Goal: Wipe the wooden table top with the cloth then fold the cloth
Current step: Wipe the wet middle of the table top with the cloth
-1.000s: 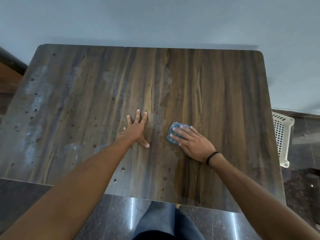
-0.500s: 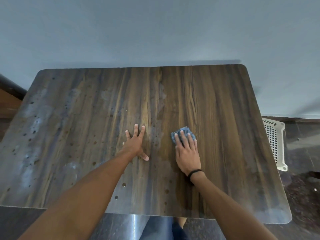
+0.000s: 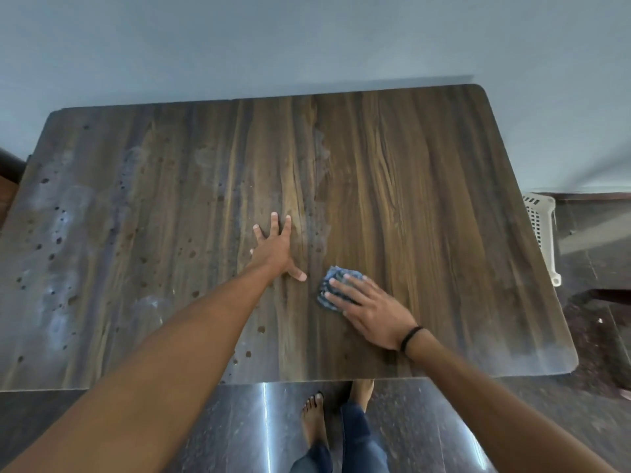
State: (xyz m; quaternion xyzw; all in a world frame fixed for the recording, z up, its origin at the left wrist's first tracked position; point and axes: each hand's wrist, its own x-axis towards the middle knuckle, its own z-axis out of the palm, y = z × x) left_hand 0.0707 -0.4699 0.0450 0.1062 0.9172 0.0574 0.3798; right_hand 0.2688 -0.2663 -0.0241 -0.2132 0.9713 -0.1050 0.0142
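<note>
A dark wooden table top (image 3: 426, 186) fills the head view; its left half carries pale smears and dark spots. A small bunched blue cloth (image 3: 332, 283) lies near the table's middle front. My right hand (image 3: 370, 310) presses flat on the cloth with straight fingers pointing left, covering most of it. My left hand (image 3: 276, 249) rests flat on the wood just left of the cloth, fingers spread, holding nothing.
A pale wall stands behind the table's far edge. A white slatted plastic basket (image 3: 543, 230) stands on the dark floor past the right edge. My bare feet (image 3: 314, 418) and jeans show below the near edge.
My right hand has turned from pointing forward to pointing left and slid the cloth nearer and slightly left. My left hand stays planted. The view has shifted so the table sits lower.
</note>
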